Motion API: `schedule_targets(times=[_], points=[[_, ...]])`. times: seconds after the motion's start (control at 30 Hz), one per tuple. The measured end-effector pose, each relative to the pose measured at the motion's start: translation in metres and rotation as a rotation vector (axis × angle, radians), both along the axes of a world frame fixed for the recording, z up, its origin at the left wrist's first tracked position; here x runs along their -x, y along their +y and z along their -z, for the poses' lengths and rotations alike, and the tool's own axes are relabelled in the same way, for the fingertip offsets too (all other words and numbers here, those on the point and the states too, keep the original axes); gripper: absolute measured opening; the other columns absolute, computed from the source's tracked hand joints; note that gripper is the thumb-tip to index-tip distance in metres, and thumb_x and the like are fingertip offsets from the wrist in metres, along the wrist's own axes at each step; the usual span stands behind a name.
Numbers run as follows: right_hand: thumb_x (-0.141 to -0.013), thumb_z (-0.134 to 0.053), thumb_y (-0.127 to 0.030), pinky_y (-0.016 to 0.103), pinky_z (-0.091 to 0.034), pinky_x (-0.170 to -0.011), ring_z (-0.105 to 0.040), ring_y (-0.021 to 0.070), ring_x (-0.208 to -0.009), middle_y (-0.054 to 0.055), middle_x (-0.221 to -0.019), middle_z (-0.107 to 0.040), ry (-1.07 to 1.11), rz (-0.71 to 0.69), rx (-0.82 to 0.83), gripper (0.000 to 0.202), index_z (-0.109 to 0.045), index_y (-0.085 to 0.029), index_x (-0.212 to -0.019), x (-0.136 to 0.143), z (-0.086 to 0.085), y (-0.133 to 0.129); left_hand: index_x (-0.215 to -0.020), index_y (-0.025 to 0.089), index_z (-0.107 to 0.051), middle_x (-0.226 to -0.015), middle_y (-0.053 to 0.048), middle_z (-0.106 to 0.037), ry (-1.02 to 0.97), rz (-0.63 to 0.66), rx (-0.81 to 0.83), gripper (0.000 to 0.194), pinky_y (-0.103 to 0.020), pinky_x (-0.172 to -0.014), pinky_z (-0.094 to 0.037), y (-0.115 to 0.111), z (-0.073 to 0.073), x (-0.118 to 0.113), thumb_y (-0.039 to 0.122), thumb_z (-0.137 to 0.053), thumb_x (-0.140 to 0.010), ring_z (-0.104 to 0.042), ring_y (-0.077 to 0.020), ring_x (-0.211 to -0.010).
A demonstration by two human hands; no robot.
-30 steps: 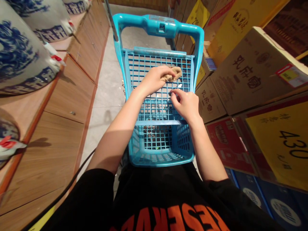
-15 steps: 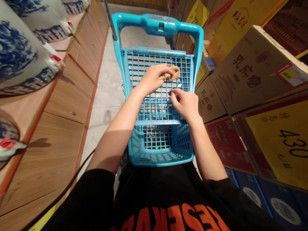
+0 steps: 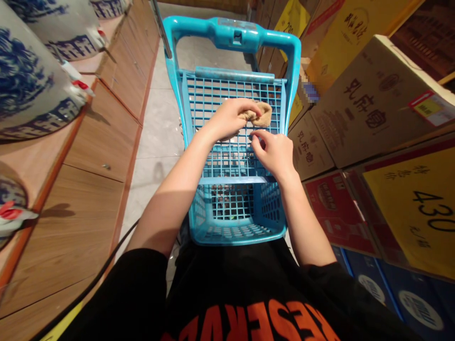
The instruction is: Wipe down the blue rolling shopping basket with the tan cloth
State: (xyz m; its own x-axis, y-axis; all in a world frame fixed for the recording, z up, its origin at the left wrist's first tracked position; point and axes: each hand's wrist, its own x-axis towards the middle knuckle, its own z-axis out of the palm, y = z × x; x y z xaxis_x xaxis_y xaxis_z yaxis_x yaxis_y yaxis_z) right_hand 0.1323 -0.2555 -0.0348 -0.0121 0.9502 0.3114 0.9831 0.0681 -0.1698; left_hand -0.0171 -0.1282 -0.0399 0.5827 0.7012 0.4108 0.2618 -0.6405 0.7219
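Observation:
A blue plastic shopping basket [image 3: 236, 239] stands in front of me, its long handle at the far end and a grid panel [image 3: 232, 163] across its upper part. My left hand [image 3: 232, 118] is closed on a tan cloth [image 3: 262, 115] and holds it against the upper right of the grid. Lower down, my right hand [image 3: 275, 151] has its fingers curled at the grid bars near the panel's right side. Its fingertips are partly hidden, but they appear to grip the bars.
Wooden cabinets [image 3: 92, 184] on the left carry large blue-and-white jars [image 3: 26, 85] with taps. Stacked cartons [image 3: 380, 104] and yellow price signs [image 3: 419, 203] line the right side. Grey floor tiles [image 3: 156, 113] run between them. A dark cord [image 3: 106, 267] passes at lower left.
My left hand and the cloth have slid slightly right and down over the grid. The right hand stays in about the same place.

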Motion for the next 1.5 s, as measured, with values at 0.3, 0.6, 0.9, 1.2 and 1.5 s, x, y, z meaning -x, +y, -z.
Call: schedule_targets(times=[0.3,0.6,0.9,1.2,1.5], points=[[-0.101,-0.047,-0.031,0.032,-0.042,-0.076,-0.072,0.0259,-0.083,0.006,-0.084,-0.079,0.032,-0.005,-0.001,0.036,-0.079,-0.025,-0.116,0.001,-0.001,0.0,-0.099,0.032,-0.076,-0.119,-0.003,-0.076,-0.028,-0.299,-0.111,0.029,-0.048,-0.114,-0.046,0.024,0.008,0.03,0.021,-0.056,-0.081,-0.056,-0.0326,-0.136],[-0.1,-0.047,-0.031,0.031,-0.042,-0.075,-0.071,0.0251,-0.081,0.006,-0.083,-0.079,0.038,-0.012,-0.015,0.036,-0.079,-0.024,-0.115,0.0,-0.001,0.0,-0.104,0.031,-0.077,-0.121,-0.004,-0.075,0.016,-0.17,-0.092,0.032,-0.052,-0.118,-0.042,0.021,0.008,0.017,0.024,-0.054,-0.082,-0.057,-0.033,-0.135],[-0.1,-0.048,-0.032,0.031,-0.042,-0.074,-0.072,0.0254,-0.08,0.005,-0.081,-0.078,0.044,-0.007,-0.01,0.036,-0.079,-0.024,-0.115,0.0,-0.001,0.0,-0.103,0.031,-0.077,-0.118,-0.003,-0.077,0.019,-0.184,-0.102,0.031,-0.047,-0.114,-0.047,0.019,0.006,0.023,0.025,-0.058,-0.08,-0.06,-0.0306,-0.131],[-0.1,-0.048,-0.032,0.031,-0.041,-0.074,-0.072,0.0259,-0.081,0.005,-0.081,-0.079,0.044,-0.001,-0.009,0.036,-0.08,-0.025,-0.114,0.0,-0.001,0.001,-0.1,0.029,-0.076,-0.119,-0.004,-0.076,-0.063,-0.192,-0.018,0.028,-0.047,-0.114,-0.047,0.014,0.003,0.016,0.022,-0.056,-0.081,-0.061,-0.0308,-0.13],[-0.099,-0.049,-0.031,0.03,-0.041,-0.072,-0.071,0.0244,-0.078,0.005,-0.08,-0.078,0.038,0.0,-0.015,0.035,-0.08,-0.024,-0.115,0.001,-0.003,0.0,-0.122,0.033,-0.07,-0.133,-0.003,-0.07,-0.054,-0.134,-0.037,0.038,-0.054,-0.12,-0.04,0.017,0.006,0.011,0.031,-0.061,-0.085,-0.05,-0.0318,-0.144]])
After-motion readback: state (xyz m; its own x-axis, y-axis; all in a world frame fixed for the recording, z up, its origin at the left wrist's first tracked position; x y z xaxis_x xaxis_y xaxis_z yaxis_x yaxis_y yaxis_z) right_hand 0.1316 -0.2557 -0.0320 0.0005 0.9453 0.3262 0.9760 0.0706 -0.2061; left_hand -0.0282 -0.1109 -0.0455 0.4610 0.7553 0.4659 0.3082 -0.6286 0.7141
